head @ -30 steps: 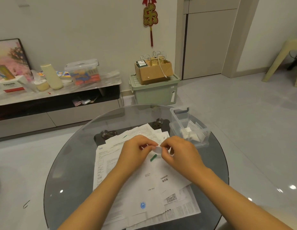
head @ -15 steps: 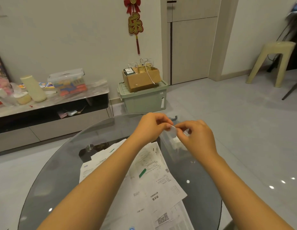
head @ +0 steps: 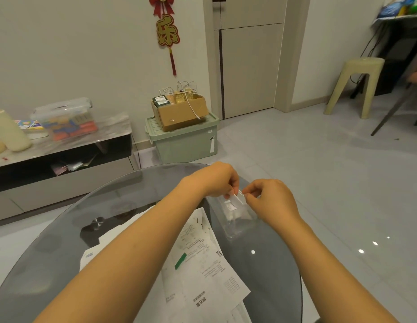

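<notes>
White sheets (head: 198, 264) spread nearest on the glass table (head: 62, 229), beyond them left hand (head: 216, 180) and right hand (head: 270, 199) each pinching one end of a small slip (head: 235, 195), poised over the clear box (head: 240, 229) seemingly for dropping in, green bin (head: 186, 145) farthest.

Pale wall (head: 86, 43) with a red ornament (head: 166, 31); glossy grey floor (head: 319, 171) (light glints on it); low bench (head: 62, 159), green bin (head: 186, 143) under a carton (head: 179, 113), closed door (head: 249, 66), cream stool (head: 356, 85).

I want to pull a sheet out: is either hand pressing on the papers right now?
No: the left hand and right hand pinch a small strip over the clear box, off the papers.
</notes>
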The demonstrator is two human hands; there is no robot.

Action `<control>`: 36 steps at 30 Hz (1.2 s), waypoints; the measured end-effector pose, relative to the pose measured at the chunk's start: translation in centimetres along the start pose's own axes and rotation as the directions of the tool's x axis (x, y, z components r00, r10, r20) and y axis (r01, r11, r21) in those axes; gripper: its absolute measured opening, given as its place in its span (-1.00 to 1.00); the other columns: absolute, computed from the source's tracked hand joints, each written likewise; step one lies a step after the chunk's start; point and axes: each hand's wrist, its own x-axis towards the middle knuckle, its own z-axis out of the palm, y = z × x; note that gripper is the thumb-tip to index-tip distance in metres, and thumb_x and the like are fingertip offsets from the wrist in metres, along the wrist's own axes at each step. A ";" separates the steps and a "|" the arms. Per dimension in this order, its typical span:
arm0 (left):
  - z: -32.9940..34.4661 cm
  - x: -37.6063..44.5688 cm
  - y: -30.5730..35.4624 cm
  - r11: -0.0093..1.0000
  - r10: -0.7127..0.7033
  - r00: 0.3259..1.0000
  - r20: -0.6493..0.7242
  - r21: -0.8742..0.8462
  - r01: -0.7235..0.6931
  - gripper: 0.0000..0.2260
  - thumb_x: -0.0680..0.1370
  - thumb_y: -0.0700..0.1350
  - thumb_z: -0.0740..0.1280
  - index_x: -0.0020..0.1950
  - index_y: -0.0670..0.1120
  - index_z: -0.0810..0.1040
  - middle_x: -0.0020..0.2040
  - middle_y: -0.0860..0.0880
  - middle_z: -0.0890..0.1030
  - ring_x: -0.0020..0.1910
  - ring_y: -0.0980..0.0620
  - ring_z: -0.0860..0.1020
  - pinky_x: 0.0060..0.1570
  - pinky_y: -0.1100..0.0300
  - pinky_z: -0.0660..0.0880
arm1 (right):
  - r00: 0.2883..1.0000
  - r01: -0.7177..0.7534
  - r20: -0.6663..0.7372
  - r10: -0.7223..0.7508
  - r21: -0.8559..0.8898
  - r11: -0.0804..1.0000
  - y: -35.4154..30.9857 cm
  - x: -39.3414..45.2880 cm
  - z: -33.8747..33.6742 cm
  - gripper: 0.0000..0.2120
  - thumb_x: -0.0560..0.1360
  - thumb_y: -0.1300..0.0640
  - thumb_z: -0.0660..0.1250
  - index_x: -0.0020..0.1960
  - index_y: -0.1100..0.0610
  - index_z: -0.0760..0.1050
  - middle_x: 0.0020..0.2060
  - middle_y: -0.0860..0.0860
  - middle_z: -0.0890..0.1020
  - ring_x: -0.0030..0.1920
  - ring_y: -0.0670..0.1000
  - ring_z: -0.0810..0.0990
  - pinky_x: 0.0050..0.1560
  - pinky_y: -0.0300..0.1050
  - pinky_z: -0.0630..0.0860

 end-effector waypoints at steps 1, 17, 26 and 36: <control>-0.2 0.1 0.0 1.000 0.000 1.000 0.004 0.012 0.000 -0.81 0.53 -0.30 0.25 -0.11 -0.06 0.61 -0.17 -0.02 0.67 -0.12 0.03 0.61 -0.05 0.18 0.52 | 1.000 -0.004 0.002 0.004 0.001 1.000 0.0 0.0 0.0 -0.83 0.47 0.16 0.28 -0.07 0.00 0.63 -0.26 -0.11 0.59 -0.02 0.03 0.54 -0.05 -0.10 0.51; -2.4 0.0 -0.1 0.996 0.015 0.998 -0.059 0.086 -0.010 -0.76 0.50 -0.34 0.19 -0.23 -0.03 0.49 -0.23 0.02 0.60 -0.22 0.05 0.50 -0.30 0.27 0.35 | 1.000 -0.016 0.004 0.016 -0.054 0.998 0.0 -0.2 0.5 -0.80 0.51 0.11 0.23 -0.03 0.02 0.63 -0.31 -0.11 0.52 0.06 0.00 0.40 -0.07 -0.14 0.44; -1.2 0.0 1.1 0.986 -0.027 0.990 0.137 0.166 0.004 -0.75 0.51 -0.34 0.18 -0.15 -0.05 0.57 -0.24 0.04 0.57 -0.17 0.05 0.53 -0.22 0.28 0.41 | 1.000 -0.009 0.001 0.009 -0.052 0.999 -0.2 -0.3 0.4 -0.79 0.52 0.11 0.22 -0.03 0.04 0.63 -0.25 -0.08 0.57 0.09 0.01 0.39 -0.05 -0.13 0.44; -0.3 0.8 1.2 0.970 -0.082 0.978 0.190 0.241 0.035 -0.72 0.45 -0.19 0.44 0.13 0.01 0.54 -0.11 0.07 0.50 0.05 -0.03 0.53 0.03 0.15 0.47 | 1.000 -0.009 0.018 0.010 -0.051 0.999 -0.2 -0.2 0.4 -0.79 0.52 0.09 0.21 -0.03 0.05 0.63 -0.17 -0.06 0.64 0.09 0.01 0.38 0.00 -0.09 0.47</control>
